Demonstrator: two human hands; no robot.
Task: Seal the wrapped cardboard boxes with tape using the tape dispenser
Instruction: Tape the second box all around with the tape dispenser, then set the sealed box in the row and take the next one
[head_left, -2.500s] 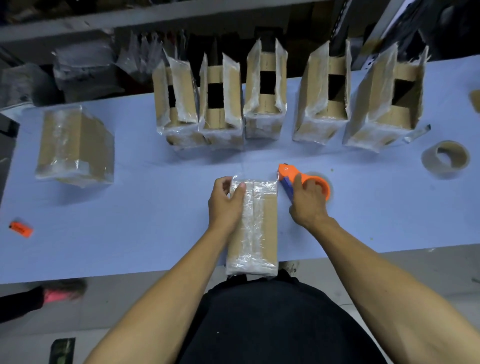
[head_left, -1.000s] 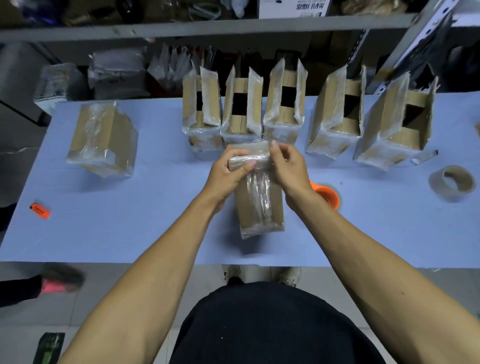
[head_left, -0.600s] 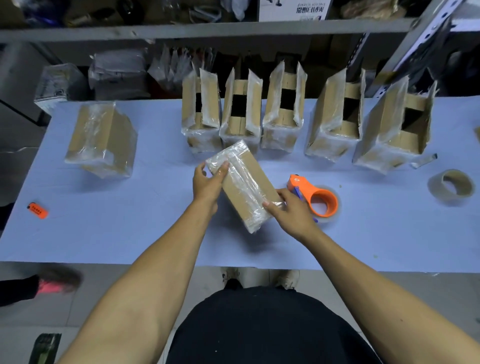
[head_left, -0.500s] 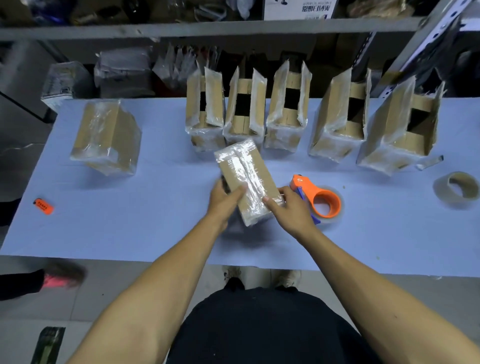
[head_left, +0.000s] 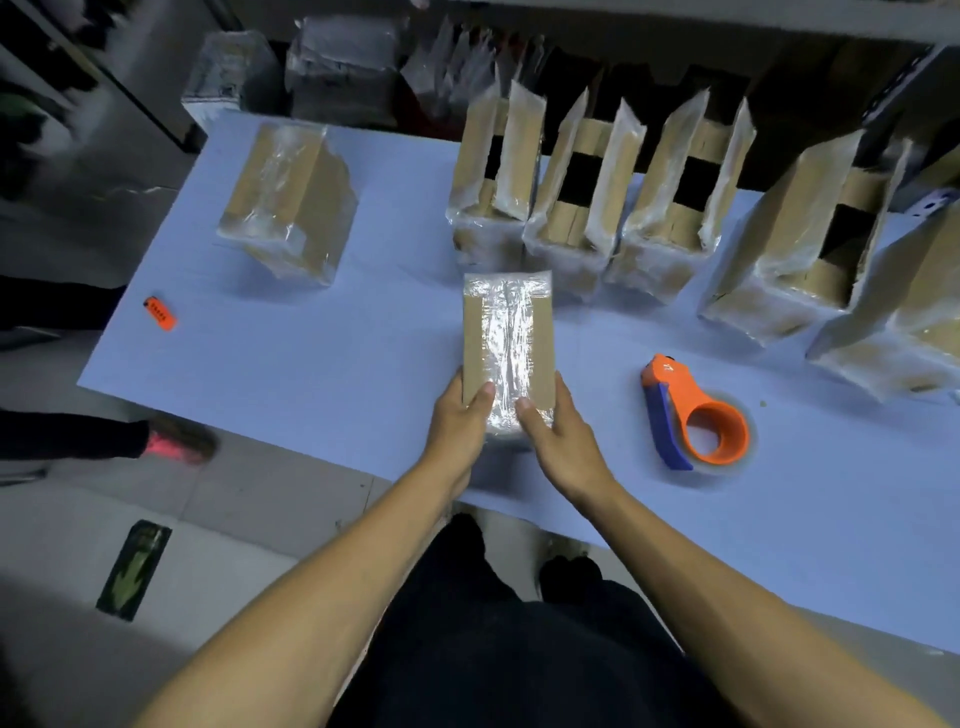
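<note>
While it lies flat near the front edge of the tabletop (head_left: 291, 364), the wrapped box is held by both hands.
Box: the wrapped box (head_left: 508, 343) is long and brown, with shiny clear tape down its middle and across its far end.
Left hand: the left hand (head_left: 460, 426) grips the near left corner, thumb on top.
Right hand: the right hand (head_left: 558, 434) grips the near right corner, thumb on top too.
Tape dispenser: the orange and blue tape dispenser (head_left: 693, 415) lies on the tabletop to the right of the box, not touching it.
Open boxes: five open boxes (head_left: 571, 208) stand in a row behind, flaps up.
Closed box: one closed box (head_left: 288, 202) sits far left.
Orange thing: a small orange thing (head_left: 160, 313) lies near the left edge.
</note>
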